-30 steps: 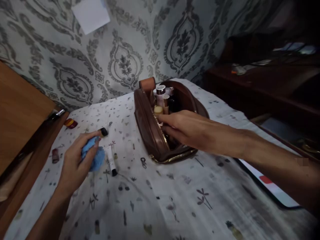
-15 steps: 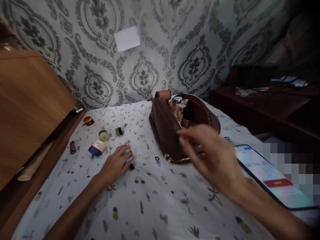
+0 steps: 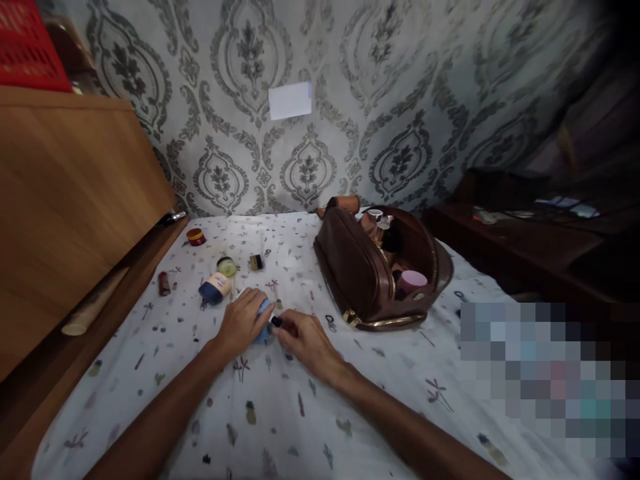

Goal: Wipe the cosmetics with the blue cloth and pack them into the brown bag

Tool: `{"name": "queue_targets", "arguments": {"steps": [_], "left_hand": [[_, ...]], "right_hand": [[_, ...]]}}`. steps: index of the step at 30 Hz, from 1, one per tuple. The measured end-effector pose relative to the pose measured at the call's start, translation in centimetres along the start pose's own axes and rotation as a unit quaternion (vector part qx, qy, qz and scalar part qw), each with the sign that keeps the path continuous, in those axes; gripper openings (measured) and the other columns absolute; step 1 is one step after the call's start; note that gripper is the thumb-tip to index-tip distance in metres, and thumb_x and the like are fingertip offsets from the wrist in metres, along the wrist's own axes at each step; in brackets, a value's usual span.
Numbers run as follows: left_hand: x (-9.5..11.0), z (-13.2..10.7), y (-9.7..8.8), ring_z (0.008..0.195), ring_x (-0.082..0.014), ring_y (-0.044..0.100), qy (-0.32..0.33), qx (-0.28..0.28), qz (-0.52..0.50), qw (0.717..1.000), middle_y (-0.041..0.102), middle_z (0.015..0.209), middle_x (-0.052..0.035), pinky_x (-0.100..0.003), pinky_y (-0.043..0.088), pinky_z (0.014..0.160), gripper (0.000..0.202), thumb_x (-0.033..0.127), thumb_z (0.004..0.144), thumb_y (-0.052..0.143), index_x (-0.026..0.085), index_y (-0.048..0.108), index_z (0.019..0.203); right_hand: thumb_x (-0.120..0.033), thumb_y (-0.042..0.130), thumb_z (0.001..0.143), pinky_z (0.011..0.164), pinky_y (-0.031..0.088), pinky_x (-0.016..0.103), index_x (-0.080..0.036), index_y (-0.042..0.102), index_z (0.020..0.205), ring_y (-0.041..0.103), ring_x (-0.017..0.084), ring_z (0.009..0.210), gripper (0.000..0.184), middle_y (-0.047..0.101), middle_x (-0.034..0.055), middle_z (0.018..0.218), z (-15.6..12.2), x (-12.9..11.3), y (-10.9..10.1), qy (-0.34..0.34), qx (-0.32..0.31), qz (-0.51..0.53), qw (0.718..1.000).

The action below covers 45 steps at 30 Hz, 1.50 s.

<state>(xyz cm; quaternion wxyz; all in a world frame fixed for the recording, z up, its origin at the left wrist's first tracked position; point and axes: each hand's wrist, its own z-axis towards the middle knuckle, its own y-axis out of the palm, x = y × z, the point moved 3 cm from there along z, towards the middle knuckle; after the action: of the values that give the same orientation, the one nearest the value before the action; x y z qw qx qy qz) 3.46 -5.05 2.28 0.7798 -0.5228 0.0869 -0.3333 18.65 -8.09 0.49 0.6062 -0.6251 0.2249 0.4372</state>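
Observation:
My left hand rests on the patterned white cloth, fingers curled over a blue cloth pad. My right hand meets it from the right, its fingers pinched on a small white tube with a black cap. An open brown leather toiletry bag stands just right of both hands, with several bottles and a pink-lidded jar inside.
Small items lie left of my hands: a cream and navy bottle, a green-lidded jar, a red tin, a dark red tube, a small black item. A wooden headboard rises at left. Dark furniture stands at right.
My right hand has left the bag and come down left to meet my left hand at the tube. The view has shifted up and back, showing more wall.

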Motion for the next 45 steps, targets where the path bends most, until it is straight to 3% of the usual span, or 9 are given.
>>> {"name": "queue_targets", "arguments": {"steps": [5, 9, 11, 13, 17, 20, 26, 33, 45], "left_hand": [[0.0, -0.2, 0.3, 0.092, -0.0214, 0.06, -0.019, -0.033, -0.094, 0.995, 0.065, 0.091, -0.0054, -0.035, 0.048, 0.081, 0.028, 0.037, 0.1, 0.04, 0.019, 0.059, 0.091], [-0.5, -0.3, -0.6, 0.106, -0.0197, 0.059, -0.066, 0.067, -0.18, 0.979, 0.063, 0.112, -0.0075, -0.035, 0.047, 0.093, 0.029, 0.028, 0.101, 0.032, 0.02, 0.052, 0.121], [-0.7, -0.5, -1.2, 0.103, -0.0194, 0.059, -0.089, 0.126, -0.191, 0.969, 0.061, 0.108, -0.0076, -0.035, 0.047, 0.091, 0.026, 0.025, 0.1, 0.032, 0.019, 0.05, 0.118], [-0.3, -0.5, -1.5, 0.097, -0.0193, 0.059, -0.067, 0.148, -0.188, 0.969, 0.06, 0.1, -0.0067, -0.034, 0.048, 0.088, 0.018, 0.024, 0.098, 0.038, 0.019, 0.052, 0.108], [1.7, -0.6, -0.7, 0.092, -0.0188, 0.056, 0.056, 0.064, -0.165, 0.983, 0.058, 0.094, -0.0066, -0.032, 0.049, 0.083, 0.018, 0.022, 0.099, 0.04, 0.019, 0.057, 0.094], [2.2, -0.7, 0.2, 0.09, -0.0196, 0.054, 0.091, 0.021, -0.113, 0.989, 0.058, 0.092, -0.0066, -0.033, 0.048, 0.078, 0.025, 0.02, 0.1, 0.037, 0.019, 0.059, 0.088], [0.8, -0.4, 0.6, 0.089, -0.02, 0.052, 0.068, -0.002, -0.043, 0.997, 0.059, 0.091, -0.0057, -0.032, 0.046, 0.074, 0.026, 0.022, 0.101, 0.037, 0.018, 0.06, 0.09], [-1.2, -0.1, 0.6, 0.088, -0.02, 0.054, 0.017, -0.011, 0.007, 1.0, 0.059, 0.09, -0.005, -0.033, 0.046, 0.075, 0.026, 0.023, 0.101, 0.038, 0.02, 0.06, 0.087], [-3.6, 0.0, 0.8, 0.086, -0.0203, 0.057, -0.055, -0.032, 0.043, 0.997, 0.06, 0.088, -0.0048, -0.033, 0.047, 0.076, 0.023, 0.025, 0.099, 0.042, 0.019, 0.059, 0.085]], "right_hand": [[-0.029, 0.056, 0.086, 0.06, 0.046, 0.025, -0.017, 0.062, 0.101, 0.057, 0.013, 0.06, 0.02, 0.061, -0.0024, 0.068, 0.0, 1.1, 0.8, 0.004, 0.037, 0.133, 0.99], [-0.032, 0.06, 0.081, 0.055, 0.046, 0.024, -0.018, 0.059, 0.091, 0.06, 0.013, 0.057, 0.017, 0.06, -0.0029, 0.067, 0.4, 2.2, 0.9, 0.046, 0.064, 0.192, 0.978], [-0.032, 0.061, 0.08, 0.053, 0.045, 0.023, -0.018, 0.059, 0.087, 0.059, 0.013, 0.055, 0.017, 0.058, -0.0035, 0.064, 0.4, 2.4, 0.9, 0.057, 0.067, 0.195, 0.977], [-0.033, 0.063, 0.079, 0.053, 0.046, 0.023, -0.018, 0.059, 0.085, 0.059, 0.012, 0.054, 0.017, 0.058, -0.0035, 0.064, 0.4, 2.4, 0.9, 0.055, 0.067, 0.201, 0.976], [-0.03, 0.065, 0.075, 0.053, 0.047, 0.024, -0.019, 0.058, 0.082, 0.058, 0.012, 0.055, 0.015, 0.058, -0.0043, 0.063, 0.3, 2.3, 0.9, 0.049, 0.064, 0.221, 0.972], [-0.028, 0.064, 0.073, 0.053, 0.047, 0.024, -0.019, 0.058, 0.077, 0.056, 0.012, 0.054, 0.012, 0.056, -0.0049, 0.061, 0.3, 2.6, 1.0, 0.062, 0.06, 0.232, 0.969], [-0.032, 0.067, 0.074, 0.055, 0.047, 0.025, -0.018, 0.061, 0.079, 0.059, 0.013, 0.055, 0.016, 0.06, -0.003, 0.062, 0.2, 2.6, 0.9, 0.063, 0.064, 0.23, 0.969], [-0.039, 0.069, 0.073, 0.043, 0.039, 0.022, -0.019, 0.058, 0.077, 0.053, 0.011, 0.045, 0.023, 0.063, -0.0017, 0.055, 0.2, 2.0, 0.3, 0.107, 0.065, 0.276, 0.953], [-0.042, 0.072, 0.069, 0.044, 0.039, 0.023, -0.019, 0.06, 0.078, 0.05, 0.01, 0.044, 0.027, 0.066, 0.0, 0.056, 0.3, 2.1, -1.7, 0.089, 0.114, 0.301, 0.943]]}}
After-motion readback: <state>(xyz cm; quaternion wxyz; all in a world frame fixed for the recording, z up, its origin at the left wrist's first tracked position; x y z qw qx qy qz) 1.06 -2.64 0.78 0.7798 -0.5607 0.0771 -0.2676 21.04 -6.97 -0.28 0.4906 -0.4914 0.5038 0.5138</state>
